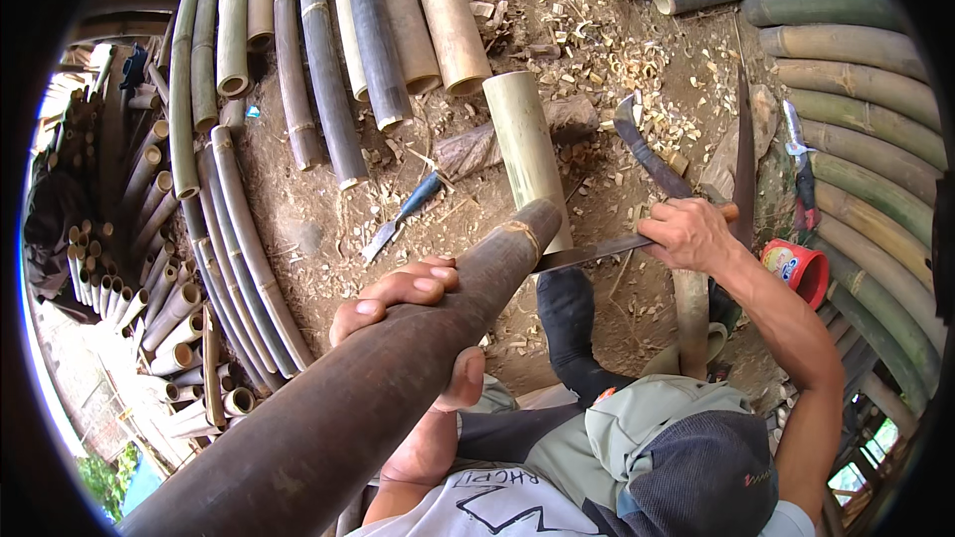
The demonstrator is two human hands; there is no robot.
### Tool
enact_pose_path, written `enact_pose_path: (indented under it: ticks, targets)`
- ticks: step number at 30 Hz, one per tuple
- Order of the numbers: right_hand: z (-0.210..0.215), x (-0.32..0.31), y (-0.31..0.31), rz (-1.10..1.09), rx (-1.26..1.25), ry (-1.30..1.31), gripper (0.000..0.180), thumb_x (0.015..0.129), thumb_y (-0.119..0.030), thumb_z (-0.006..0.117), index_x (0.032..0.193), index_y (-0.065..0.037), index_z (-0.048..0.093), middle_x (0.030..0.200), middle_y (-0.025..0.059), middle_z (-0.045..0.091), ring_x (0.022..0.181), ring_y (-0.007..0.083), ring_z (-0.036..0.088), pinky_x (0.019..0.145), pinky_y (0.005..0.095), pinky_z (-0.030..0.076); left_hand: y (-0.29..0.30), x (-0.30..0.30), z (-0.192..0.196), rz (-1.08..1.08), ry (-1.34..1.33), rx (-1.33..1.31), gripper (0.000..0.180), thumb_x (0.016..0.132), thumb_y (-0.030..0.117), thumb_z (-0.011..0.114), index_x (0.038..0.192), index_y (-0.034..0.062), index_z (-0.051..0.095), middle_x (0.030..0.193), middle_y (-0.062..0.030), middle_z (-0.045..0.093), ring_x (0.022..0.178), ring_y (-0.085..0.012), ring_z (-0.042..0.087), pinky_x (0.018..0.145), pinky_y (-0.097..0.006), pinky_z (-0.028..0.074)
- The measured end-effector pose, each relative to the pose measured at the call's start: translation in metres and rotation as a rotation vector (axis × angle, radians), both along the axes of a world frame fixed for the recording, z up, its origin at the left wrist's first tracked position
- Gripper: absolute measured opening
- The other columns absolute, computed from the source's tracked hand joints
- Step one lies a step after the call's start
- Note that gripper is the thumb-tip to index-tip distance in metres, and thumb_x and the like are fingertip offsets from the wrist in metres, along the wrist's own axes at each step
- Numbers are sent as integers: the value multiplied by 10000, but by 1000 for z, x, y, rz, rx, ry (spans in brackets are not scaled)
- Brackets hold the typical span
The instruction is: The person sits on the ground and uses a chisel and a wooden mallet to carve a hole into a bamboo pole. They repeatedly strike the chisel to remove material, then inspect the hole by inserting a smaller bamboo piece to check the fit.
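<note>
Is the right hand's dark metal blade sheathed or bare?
Bare: the blade shows uncovered between the right hand and brown bamboo pole.

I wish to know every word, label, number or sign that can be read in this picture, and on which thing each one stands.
Printed wording is located here, not copied out.
White shirt: large black letters above a zigzag mark, partly cut off by folds.
Red tub: a coloured label with lettering.
Dark blue cloth: a small red mark, too small to read.
</note>
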State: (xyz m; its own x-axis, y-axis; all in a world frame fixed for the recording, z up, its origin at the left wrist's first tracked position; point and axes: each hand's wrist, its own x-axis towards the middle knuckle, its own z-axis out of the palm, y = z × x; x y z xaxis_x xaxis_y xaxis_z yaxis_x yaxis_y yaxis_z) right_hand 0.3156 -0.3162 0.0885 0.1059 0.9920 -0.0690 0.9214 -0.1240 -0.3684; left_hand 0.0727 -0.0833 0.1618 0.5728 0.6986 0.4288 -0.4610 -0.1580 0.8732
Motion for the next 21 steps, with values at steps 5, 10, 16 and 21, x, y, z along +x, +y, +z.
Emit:
enact_pose_path:
  ticks: [5,10,16,21]
  targets:
    - [-15,40,-72,-193,-264,-150,231,836,-321,702,802,-106,626,745,73,608,732,295,655,628,428,532,12,-1,-6,16,-15,-65,805,742,218,867,1363,143,361,1118,-106,587,1069,-269,585,993,-480,464]
    - [33,42,-116,-589,-123,-3,249,877,-207,677,1061,-38,666,930,176,687,854,376,675,718,446,529,83,10,1,155,325,-384,622,753,226,800,1229,-24,489,975,-126,630,860,-225,635,826,-363,525]
    - [18,-20,-97,-790,-2,258,812,804,-24,600,1530,-5,235,1445,233,447,1195,364,529,1018,412,420,235,59,-99,308,962,-118,675,686,335,845,1125,-99,574,921,-180,688,792,-252,675,753,-353,551]
    - [18,-62,-113,-1133,107,497,744,855,-68,648,1511,-46,298,1014,80,567,838,164,554,763,287,489,340,107,-174,446,1064,352,715,706,446,823,1137,-73,584,974,-190,674,855,-288,654,781,-383,540]
